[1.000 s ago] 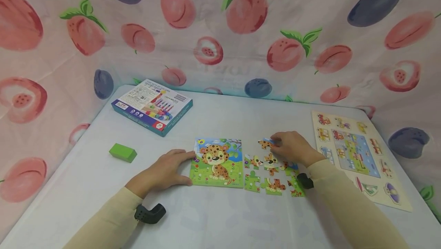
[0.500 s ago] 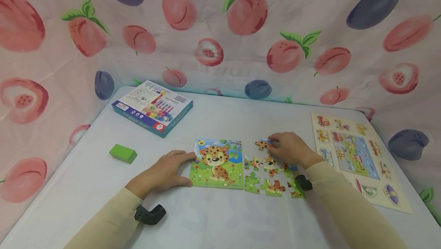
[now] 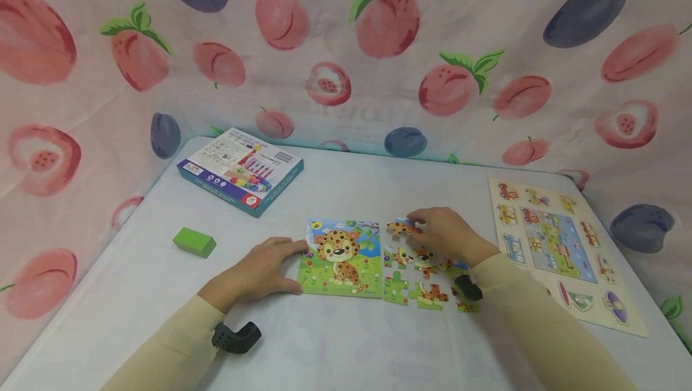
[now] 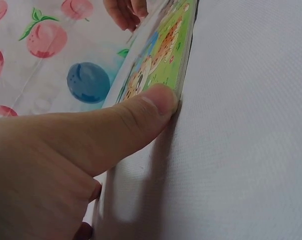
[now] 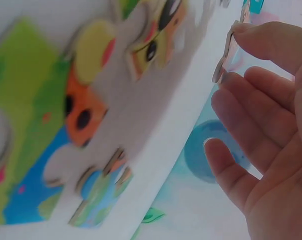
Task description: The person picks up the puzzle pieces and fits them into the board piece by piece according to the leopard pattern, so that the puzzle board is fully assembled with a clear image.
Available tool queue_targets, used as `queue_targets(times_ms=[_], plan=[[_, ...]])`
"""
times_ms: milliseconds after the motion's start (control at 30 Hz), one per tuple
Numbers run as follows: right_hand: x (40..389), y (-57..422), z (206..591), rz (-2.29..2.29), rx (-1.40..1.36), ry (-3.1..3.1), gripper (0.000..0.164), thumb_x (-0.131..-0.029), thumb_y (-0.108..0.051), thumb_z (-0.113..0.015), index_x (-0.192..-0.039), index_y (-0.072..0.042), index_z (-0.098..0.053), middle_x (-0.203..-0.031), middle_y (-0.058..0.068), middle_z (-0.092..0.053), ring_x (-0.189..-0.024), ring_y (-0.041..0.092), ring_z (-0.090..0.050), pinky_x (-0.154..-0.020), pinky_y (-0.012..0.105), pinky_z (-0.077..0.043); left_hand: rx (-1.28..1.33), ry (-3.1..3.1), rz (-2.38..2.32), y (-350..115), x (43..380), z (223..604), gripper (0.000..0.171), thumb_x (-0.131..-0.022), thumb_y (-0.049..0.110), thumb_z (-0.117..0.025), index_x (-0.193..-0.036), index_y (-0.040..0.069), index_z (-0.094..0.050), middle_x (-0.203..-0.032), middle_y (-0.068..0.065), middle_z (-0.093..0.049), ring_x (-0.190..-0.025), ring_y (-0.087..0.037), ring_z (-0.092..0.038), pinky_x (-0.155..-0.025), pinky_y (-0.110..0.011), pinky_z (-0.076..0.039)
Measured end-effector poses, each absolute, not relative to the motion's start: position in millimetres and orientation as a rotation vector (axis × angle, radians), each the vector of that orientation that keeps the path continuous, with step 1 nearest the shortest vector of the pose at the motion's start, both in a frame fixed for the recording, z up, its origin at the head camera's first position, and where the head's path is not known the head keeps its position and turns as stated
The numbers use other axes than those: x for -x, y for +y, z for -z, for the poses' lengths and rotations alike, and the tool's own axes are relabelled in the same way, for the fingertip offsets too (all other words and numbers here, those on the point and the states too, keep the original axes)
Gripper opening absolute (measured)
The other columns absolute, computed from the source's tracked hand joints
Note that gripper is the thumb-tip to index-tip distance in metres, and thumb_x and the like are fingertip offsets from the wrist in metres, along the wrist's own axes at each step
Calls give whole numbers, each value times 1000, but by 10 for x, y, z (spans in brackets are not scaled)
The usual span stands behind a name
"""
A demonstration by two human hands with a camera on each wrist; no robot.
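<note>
My right hand (image 3: 446,233) pinches a jigsaw puzzle piece (image 3: 399,228) with orange, black-spotted fur and some blue. In the right wrist view the piece (image 5: 228,55) shows edge-on between thumb and fingertips, raised over the table. Below it in the head view lie loose jigsaw pieces (image 3: 430,295) in rough rows, several partly hidden under the hand and wrist. To their left lies a square leopard picture board (image 3: 339,259). My left hand (image 3: 262,271) rests at its left side, fingers extended, with the thumb (image 4: 158,100) against the board's edge.
Behind on the left lies a flat toy box (image 3: 240,169). A green block (image 3: 194,242) sits nearer, left of the left hand. At the right a wooden picture board (image 3: 562,247) with vehicle shapes lies flat. A fruit-patterned cloth (image 3: 367,78) rises behind the table (image 3: 346,349).
My right hand has carried the spotted puzzle piece leftward, over toward the leopard board's upper right corner. The left hand stays against the board.
</note>
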State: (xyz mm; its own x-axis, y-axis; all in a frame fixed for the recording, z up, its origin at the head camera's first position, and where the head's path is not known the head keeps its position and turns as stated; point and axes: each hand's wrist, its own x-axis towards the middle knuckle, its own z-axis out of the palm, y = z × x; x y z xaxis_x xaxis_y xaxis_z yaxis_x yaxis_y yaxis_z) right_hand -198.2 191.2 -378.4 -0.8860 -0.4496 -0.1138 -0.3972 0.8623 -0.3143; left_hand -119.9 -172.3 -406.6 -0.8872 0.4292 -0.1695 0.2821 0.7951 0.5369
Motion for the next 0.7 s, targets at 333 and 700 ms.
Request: queue_targets(times_ms=[333, 700], plan=[[1968, 1705, 3747, 419, 802, 2853, 38, -94, -21, -70, -126, -1, -67, -112, 10, -72, -100, 28, -68, -87, 45, -55, -558, 2711, -740, -1719, 1208, 4077, 77, -79, 32, -86, -145, 11, -53, -145, -17, -50, -138, -38, -39, -110, -57, -35], [1933, 1526, 3760, 409, 864, 2810, 40, -95, -24, -69, -128, -2, -65, -116, 9, -71, -104, 26, -68, -90, 44, -54, -561, 2713, -726, -1716, 1213, 4072, 77, -79, 31, -86, -145, 11, -53, -145, -16, -51, -138, -37, -39, -110, -56, -35]])
